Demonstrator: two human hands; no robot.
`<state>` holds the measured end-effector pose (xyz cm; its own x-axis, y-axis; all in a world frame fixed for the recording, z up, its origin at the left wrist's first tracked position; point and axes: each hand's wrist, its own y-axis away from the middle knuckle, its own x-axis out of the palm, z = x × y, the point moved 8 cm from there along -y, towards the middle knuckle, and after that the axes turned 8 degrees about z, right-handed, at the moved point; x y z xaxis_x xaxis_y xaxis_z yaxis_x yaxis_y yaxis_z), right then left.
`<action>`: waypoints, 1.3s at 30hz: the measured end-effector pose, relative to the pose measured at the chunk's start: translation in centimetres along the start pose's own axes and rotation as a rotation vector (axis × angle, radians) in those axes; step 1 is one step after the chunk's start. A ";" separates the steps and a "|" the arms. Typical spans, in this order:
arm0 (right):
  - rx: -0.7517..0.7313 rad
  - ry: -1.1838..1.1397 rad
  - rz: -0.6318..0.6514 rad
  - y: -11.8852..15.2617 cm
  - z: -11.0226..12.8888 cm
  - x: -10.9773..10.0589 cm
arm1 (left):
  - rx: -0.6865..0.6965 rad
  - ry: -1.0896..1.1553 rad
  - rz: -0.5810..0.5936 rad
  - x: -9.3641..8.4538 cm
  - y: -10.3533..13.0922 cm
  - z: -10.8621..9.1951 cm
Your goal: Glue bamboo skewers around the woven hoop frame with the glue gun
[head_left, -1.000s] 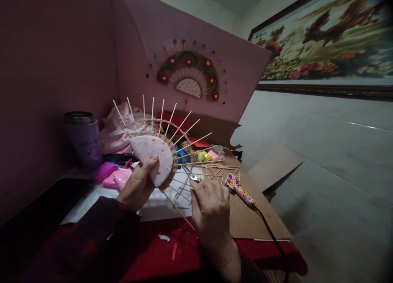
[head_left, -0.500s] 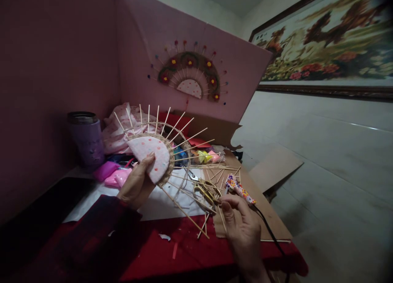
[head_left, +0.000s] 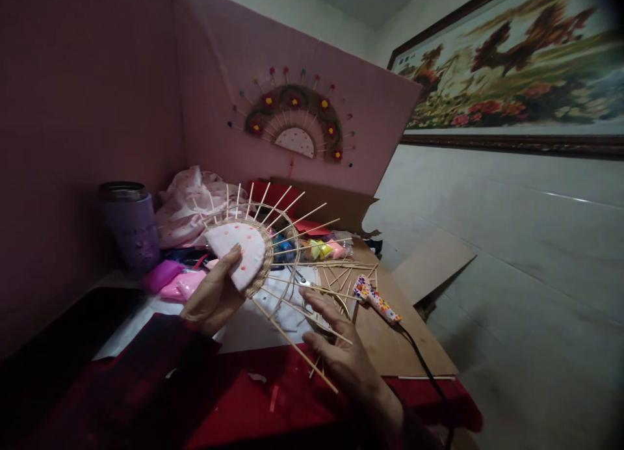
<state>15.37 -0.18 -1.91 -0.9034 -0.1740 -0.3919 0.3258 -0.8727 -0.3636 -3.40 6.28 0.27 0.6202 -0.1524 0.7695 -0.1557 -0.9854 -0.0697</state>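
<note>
My left hand [head_left: 214, 294] grips a half-round craft fan [head_left: 246, 245] by its padded white centre with red dots, thumb on the front. Thin wooden sticks radiate from its woven twine edge, and a looser twine ring runs across them. My right hand [head_left: 344, 346] is beside the fan's lower right sticks, with fingers apart and nothing visible in it. Whether its fingertips touch a stick I cannot tell. Gold-handled scissors [head_left: 305, 281] lie behind that hand, largely hidden. A flower-patterned glue gun [head_left: 376, 299] rests on cardboard to the right.
Loose sticks [head_left: 341, 274] lie on the cardboard [head_left: 414, 343]. A purple tumbler [head_left: 129, 225], dotted cloth [head_left: 182, 206] and pink packets [head_left: 178, 284] stand at the left. A finished fan [head_left: 295, 121] hangs on the pink board behind. The glue gun's black cord [head_left: 424, 359] crosses the right edge.
My right hand has moved left from near the glue gun to the fan's lower sticks, and its fingers have spread. The left hand keeps its hold; the fan has shifted slightly.
</note>
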 end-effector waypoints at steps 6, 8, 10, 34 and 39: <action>0.133 -0.199 0.027 0.0 -1.1 2.3 | -0.094 -0.014 0.081 0.4 0.2 0.7; 0.178 -0.280 -0.021 0.2 -2.0 2.6 | -0.093 -0.002 0.101 0.4 0.2 0.7; 0.216 -0.345 -0.073 0.6 -2.7 2.6 | -0.080 0.007 0.113 0.4 0.1 0.7; 0.092 0.001 -0.344 5.0 0.1 -3.7 | 0.025 -0.037 0.149 0.4 -0.1 -0.1; -0.062 0.233 -0.465 5.4 2.9 -4.4 | 0.030 -0.077 0.157 0.3 -0.2 0.0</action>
<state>20.33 -5.46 0.31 -0.8730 0.3379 -0.3517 -0.0733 -0.8039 -0.5902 -3.17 6.43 0.57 0.6474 -0.3091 0.6967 -0.2330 -0.9506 -0.2052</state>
